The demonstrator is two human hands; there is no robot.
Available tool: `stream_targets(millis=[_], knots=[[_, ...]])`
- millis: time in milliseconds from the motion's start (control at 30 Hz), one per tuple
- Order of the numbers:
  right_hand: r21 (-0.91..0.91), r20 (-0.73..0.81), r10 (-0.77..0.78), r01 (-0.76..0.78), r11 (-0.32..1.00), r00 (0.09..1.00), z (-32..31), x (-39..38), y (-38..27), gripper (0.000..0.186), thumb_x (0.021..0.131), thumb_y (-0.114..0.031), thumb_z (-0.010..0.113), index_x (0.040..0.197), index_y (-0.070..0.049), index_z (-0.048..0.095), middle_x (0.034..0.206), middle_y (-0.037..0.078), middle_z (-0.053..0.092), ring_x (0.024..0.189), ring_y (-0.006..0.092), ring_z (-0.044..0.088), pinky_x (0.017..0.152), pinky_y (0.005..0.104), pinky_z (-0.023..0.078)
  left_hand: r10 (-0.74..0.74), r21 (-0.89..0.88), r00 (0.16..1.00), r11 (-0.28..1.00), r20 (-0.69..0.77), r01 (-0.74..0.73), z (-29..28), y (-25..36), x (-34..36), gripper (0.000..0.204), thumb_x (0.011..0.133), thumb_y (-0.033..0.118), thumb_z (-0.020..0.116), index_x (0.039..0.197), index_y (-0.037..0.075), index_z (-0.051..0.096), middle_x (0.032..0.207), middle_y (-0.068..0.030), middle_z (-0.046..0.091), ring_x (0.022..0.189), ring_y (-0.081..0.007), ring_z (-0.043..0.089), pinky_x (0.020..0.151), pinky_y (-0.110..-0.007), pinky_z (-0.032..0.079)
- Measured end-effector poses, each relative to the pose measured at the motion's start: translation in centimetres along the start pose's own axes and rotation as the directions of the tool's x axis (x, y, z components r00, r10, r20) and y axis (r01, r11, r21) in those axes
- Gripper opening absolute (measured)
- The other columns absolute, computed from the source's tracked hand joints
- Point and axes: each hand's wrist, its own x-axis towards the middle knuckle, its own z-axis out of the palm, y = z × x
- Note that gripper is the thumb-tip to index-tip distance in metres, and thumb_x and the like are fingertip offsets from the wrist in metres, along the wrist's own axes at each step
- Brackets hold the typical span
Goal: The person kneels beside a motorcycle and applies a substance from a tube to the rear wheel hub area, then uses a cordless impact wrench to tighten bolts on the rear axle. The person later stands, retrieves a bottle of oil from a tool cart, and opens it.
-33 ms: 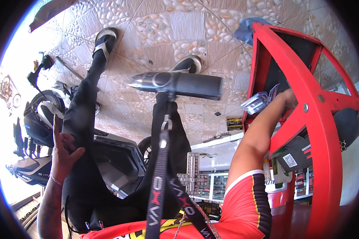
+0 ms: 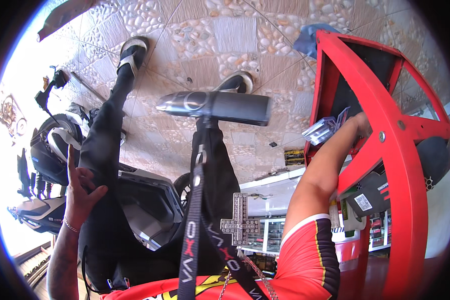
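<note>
My left hand point(image 2: 84, 184) is beside my left thigh, holding nothing. Its index finger is stretched out, the thumb stands apart and the other fingers are loosely curled. My right arm reaches forward to a red metal frame point(image 2: 400, 165), and my right hand point(image 2: 363, 123) is partly hidden by its beam. Clear plastic packages point(image 2: 321, 131) lie right beside the right wrist; whether the fingers grip anything does not show. From the lanyard point(image 2: 192, 235) at my neck hangs a dark, cylindrical object point(image 2: 235, 107). A studded cross pendant point(image 2: 240, 225) hangs beside it.
Parked motorcycles point(image 2: 50, 150) stand on the left, one with a dark open compartment point(image 2: 147, 205) by my legs. A blue cloth point(image 2: 307, 40) lies at the red frame's far corner. Shelves with glass fronts point(image 2: 272, 234) are behind me. The floor point(image 2: 235, 37) is stone-patterned tile.
The dark object on the lanyard has swung slightly left, and the cross pendant has shifted a little with it. Both hands keep their places.
</note>
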Motion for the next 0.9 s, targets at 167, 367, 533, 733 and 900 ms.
stream_targets(millis=[167, 367, 533, 733, 900], knots=[[0.244, 0.023, 0.185, -0.185, 0.952, 0.983, -3.1, -2.7, -1.2, 0.062, 0.086, -0.046, 0.067, 0.137, -0.013, 0.053, 0.136, 0.009, 0.059, 0.122, 0.0286, 0.058, 0.083, 0.0447, 0.056, -0.036, -0.039, 0.999, 0.999, -0.016, 0.035, -1.0, 0.2, -0.1, 0.123, 0.072, -0.002, 0.08, 0.164, 0.02, 0.002, 0.1, -0.0066, 0.054, 0.071, -0.0087, 0.054, 0.066, -0.025, 0.049], [0.328, 0.409, 0.425, -0.565, 0.757, 0.807, -12.9, -12.8, -1.0, 0.064, 0.088, -0.059, 0.052, 0.137, -0.018, 0.054, 0.139, 0.002, 0.056, 0.119, 0.0209, 0.056, 0.077, 0.0337, 0.051, -0.01, -0.09, 1.0, 0.996, -0.003, 0.01, -2.3, -0.4, 1.4, 0.124, 0.073, -0.004, 0.08, 0.163, 0.017, -0.002, 0.101, -0.0076, 0.054, 0.069, -0.0081, 0.056, 0.064, -0.025, 0.051], [0.073, 0.572, 0.681, -0.855, 0.513, 0.457, -23.5, -25.5, -5.6, 0.046, 0.098, -0.046, 0.05, 0.131, -0.013, 0.054, 0.119, 0.008, 0.062, 0.088, 0.0197, 0.064, 0.062, 0.0307, 0.053, 0.051, -0.173, 0.999, 0.984, 0.011, -0.048, -3.7, -1.3, 1.6, 0.124, 0.074, -0.002, 0.082, 0.163, 0.015, -0.003, 0.102, -0.0101, 0.055, 0.07, -0.0097, 0.058, 0.061, -0.025, 0.052], [-0.194, 0.964, 0.249, -0.884, 0.425, -0.091, -31.8, -36.7, -20.2, 0.052, 0.094, -0.018, 0.052, 0.144, -0.007, 0.044, 0.13, 0.007, 0.059, 0.113, 0.0171, 0.06, 0.085, 0.0313, 0.055, 0.263, -0.442, 0.944, 0.884, 0.198, -0.153, -7.3, 1.9, 0.1, 0.116, 0.08, 0.016, 0.087, 0.162, 0.011, 0.005, 0.114, -0.0126, 0.054, 0.082, -0.0152, 0.062, 0.075, -0.031, 0.054], [-0.024, 0.996, -0.031, -0.591, 0.806, -0.084, -36.5, -40.6, -36.5, 0.077, 0.087, -0.019, 0.07, 0.151, -0.002, 0.031, 0.137, 0.008, 0.049, 0.128, 0.0163, 0.048, 0.11, 0.033, 0.039, 0.628, -0.788, 0.728, 0.581, 0.275, -0.203, -14.7, 6.6, -5.9, 0.112, 0.075, 0.044, 0.088, 0.159, 0.009, 0.023, 0.144, -0.0124, 0.048, 0.127, -0.0242, 0.053, 0.095, -0.037, 0.051]])
